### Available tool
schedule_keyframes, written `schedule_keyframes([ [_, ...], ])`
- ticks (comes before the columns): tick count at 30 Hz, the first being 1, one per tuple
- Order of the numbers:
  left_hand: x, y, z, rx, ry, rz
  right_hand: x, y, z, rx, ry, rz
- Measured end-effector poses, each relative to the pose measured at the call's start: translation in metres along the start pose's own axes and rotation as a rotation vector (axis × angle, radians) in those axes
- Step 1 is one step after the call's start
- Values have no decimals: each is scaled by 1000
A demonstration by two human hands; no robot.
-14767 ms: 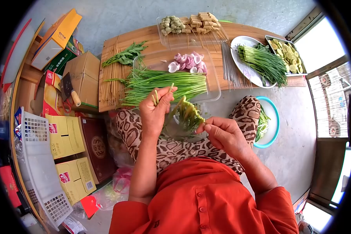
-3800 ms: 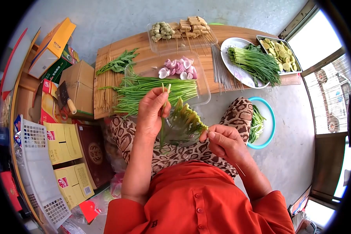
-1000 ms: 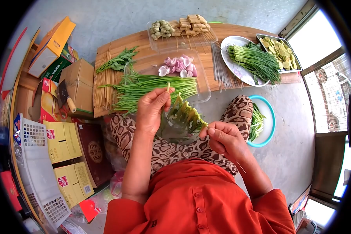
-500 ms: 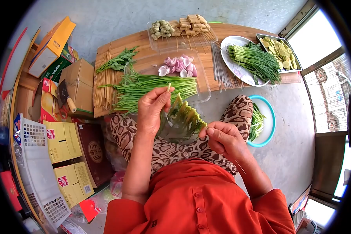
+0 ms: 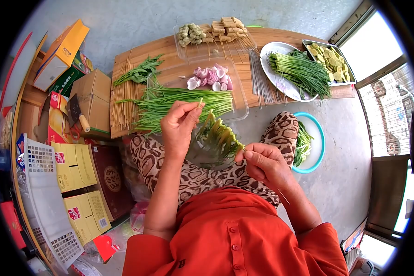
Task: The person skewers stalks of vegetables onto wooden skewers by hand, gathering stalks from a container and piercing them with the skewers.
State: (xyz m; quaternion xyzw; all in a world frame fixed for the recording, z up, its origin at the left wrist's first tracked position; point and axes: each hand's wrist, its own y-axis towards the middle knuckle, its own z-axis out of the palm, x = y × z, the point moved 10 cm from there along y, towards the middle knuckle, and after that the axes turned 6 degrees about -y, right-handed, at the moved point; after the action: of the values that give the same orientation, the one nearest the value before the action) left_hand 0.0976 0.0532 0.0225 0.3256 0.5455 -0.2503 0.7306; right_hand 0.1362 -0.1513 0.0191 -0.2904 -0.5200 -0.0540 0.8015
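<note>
Leafy greens (image 5: pixel 220 135) hang in a row on a thin skewer in front of my lap. My right hand (image 5: pixel 265 162) pinches the skewer at the lower right end of the row, and the skewer's thin end sticks out below that hand. Up and to the left, my left hand (image 5: pixel 181 125) pinches a short pale green stem piece (image 5: pixel 200 101) between thumb and fingers. Beyond it, long green chives (image 5: pixel 184 103) and pink onion pieces (image 5: pixel 211 77) lie in a clear tray (image 5: pixel 243 99) on the wooden table (image 5: pixel 170 46).
Bamboo skewers (image 5: pixel 123 106) lie at the table's left, metal skewers (image 5: pixel 261 78) right of the middle. Further right are a white oval plate (image 5: pixel 273 48) of greens and a tray of lemon-like slices (image 5: pixel 329 60). A blue-rimmed basin (image 5: pixel 323 142) stands on the floor; boxes (image 5: pixel 73 168) are left.
My left hand has shifted slightly left, with the stem piece still in its fingers. My right hand and the skewered greens have hardly moved.
</note>
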Motion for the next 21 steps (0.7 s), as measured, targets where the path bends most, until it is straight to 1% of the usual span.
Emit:
schedule_keyframes([
  [5, -3, -1, 1, -1, 8, 16, 1, 0, 1, 7, -3, -3],
  [7, -9, -2, 6, 39, 120, 77, 3, 1, 2, 1, -4, 5],
  [11, -10, -5, 7, 39, 98, 84, 5, 3, 3, -1, -6, -5],
  [13, -14, -3, 9, 98, 33, 112, 11, 5, 3, -11, -38, -16],
  [14, -18, -1, 6, 97, 35, 121, 15, 5, 4, -6, -42, -23],
  [16, -9, 2, 12, 207, -85, -72, 23, 5, 6, 12, -13, -9],
  [17, -17, 5, 12, 207, -85, -63, 28, 5, 8, 29, -20, -20],
  [19, -28, 8, 31, 397, -215, -127, 34, 7, 10, 62, 6, -27],
  [20, -28, 13, 28, 395, -215, -117, 37, 8, 12, 92, 37, -26],
  [21, -23, 17, 29, 437, -248, -134, 42, 8, 15, 111, 63, -18],
])
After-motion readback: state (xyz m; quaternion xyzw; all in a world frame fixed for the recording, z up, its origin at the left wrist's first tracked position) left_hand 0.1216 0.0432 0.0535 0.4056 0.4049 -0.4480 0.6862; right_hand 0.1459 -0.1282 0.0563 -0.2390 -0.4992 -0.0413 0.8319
